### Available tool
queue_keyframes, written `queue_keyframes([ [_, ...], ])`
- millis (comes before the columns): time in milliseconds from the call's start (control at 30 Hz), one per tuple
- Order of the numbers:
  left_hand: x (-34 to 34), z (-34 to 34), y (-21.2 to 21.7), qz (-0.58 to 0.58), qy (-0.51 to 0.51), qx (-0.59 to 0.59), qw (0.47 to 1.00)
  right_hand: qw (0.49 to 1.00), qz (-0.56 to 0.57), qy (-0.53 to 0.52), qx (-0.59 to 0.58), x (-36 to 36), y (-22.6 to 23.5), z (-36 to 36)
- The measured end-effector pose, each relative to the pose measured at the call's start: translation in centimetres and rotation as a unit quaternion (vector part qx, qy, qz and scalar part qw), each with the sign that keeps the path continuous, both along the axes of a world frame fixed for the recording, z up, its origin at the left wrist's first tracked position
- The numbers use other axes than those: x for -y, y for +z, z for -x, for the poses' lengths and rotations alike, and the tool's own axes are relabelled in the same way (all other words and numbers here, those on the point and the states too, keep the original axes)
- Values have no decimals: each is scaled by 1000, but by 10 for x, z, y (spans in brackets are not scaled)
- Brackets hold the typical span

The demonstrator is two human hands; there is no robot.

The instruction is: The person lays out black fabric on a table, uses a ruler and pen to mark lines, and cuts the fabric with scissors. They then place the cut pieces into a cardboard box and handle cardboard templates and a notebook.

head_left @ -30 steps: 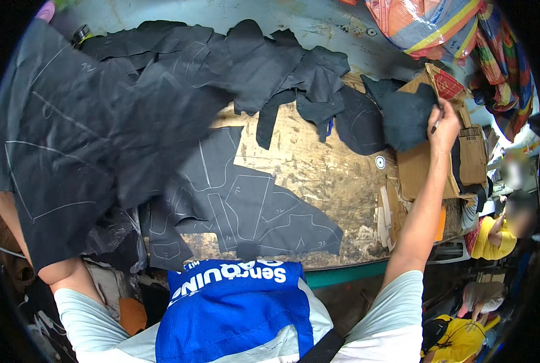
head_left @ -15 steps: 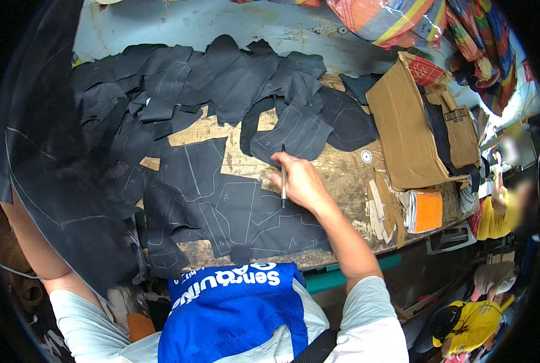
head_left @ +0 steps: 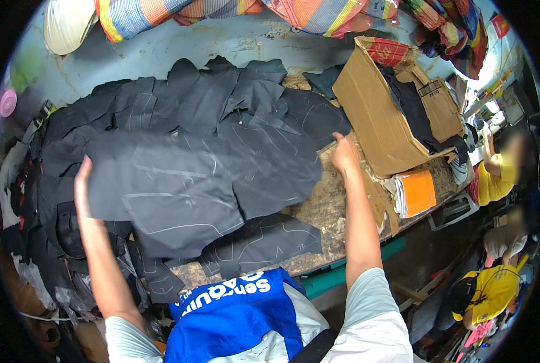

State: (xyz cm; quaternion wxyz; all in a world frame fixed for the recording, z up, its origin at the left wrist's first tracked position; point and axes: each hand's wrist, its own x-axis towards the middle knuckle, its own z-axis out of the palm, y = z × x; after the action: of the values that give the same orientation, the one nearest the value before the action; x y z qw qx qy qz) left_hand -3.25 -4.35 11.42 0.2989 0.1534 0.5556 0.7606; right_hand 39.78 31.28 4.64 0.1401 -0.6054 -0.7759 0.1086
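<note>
A large dark leather piece (head_left: 182,193) with white drawn outlines spreads over the worktable, blurred by motion along its left part. At its left edge, my left hand (head_left: 83,175) grips it, the fingers mostly hidden behind it. My right hand (head_left: 346,156) is closed, just right of the piece's right end. A thin pen (head_left: 326,146) seems to stick out from its fingers toward the leather; most of it is hidden. Beneath and in front lies another marked leather piece (head_left: 279,242). More dark leather pieces (head_left: 191,91) are heaped along the far side.
An open cardboard box (head_left: 373,115) with dark material inside stands on the right of the wooden table (head_left: 336,187). Near it lies an orange-covered pad (head_left: 418,192). Checked bundles (head_left: 318,15) line the back wall. Two people in yellow (head_left: 485,296) are at the far right.
The large leather piece has swung from the far left to across the table, covering the marked pieces. My left hand came in with it; my right hand moved right and farther away.
</note>
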Motion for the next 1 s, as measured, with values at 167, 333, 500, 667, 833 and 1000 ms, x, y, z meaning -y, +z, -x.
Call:
queue_keyframes([
  [167,9,-27,-127,132,13,69,989,992,9,-116,-53,-17,-15,-3],
  [333,10,-49,-143,108,50,-95,988,957,48,-270,-95,-52,-20,23],
  [500,2,-47,-84,95,44,-82,991,967,58,-229,-94,-83,-29,32],
  [667,39,11,37,-114,72,-151,979,944,-90,-60,-313,-106,0,54],
  [833,116,63,123,-189,138,-57,971,844,-66,54,-529,-91,69,75],
  [1000,184,86,149,-174,107,-186,961,820,-69,183,-538,-50,151,67],
])
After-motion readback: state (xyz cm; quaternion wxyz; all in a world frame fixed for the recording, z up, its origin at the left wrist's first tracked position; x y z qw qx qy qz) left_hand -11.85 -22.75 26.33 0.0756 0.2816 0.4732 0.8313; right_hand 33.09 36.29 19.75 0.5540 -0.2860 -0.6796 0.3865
